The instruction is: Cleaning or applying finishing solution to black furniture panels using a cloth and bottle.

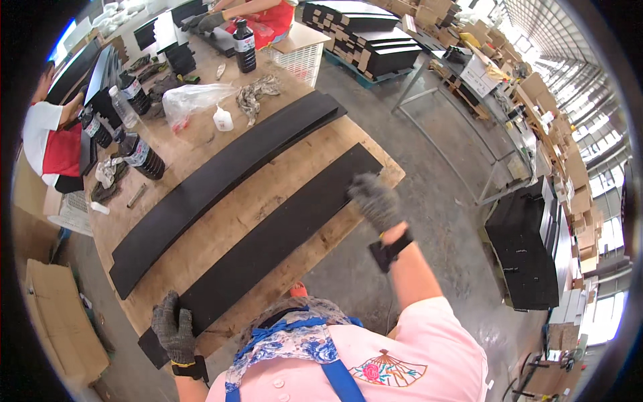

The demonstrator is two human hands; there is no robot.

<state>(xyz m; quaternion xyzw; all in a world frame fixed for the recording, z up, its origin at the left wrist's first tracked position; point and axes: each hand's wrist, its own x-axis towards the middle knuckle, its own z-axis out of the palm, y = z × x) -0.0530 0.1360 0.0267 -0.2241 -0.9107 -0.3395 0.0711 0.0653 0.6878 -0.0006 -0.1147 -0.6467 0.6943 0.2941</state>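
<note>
A long flat black board (268, 234) lies slantwise along the near edge of the table. My left hand (174, 331), in a grey knit glove, rests over the board's near left end with its fingers stretched out and apart. Close to the far right end, my gloved right hand (376, 204) is at the board's near edge. Its fingers are bent and smeared by motion, so whether they hold anything is hidden. Beyond this board lies a stack of black boards (221, 177), bowed in the wide view.
On the wooden table (234, 231) stand dark bottles (144, 157), a small white bottle (222, 119), a plastic bag (191, 104) and a rag (258, 94). Two people work at the far and left sides. Black board stacks (526, 244) stand on the floor at right, near a metal frame (462, 144).
</note>
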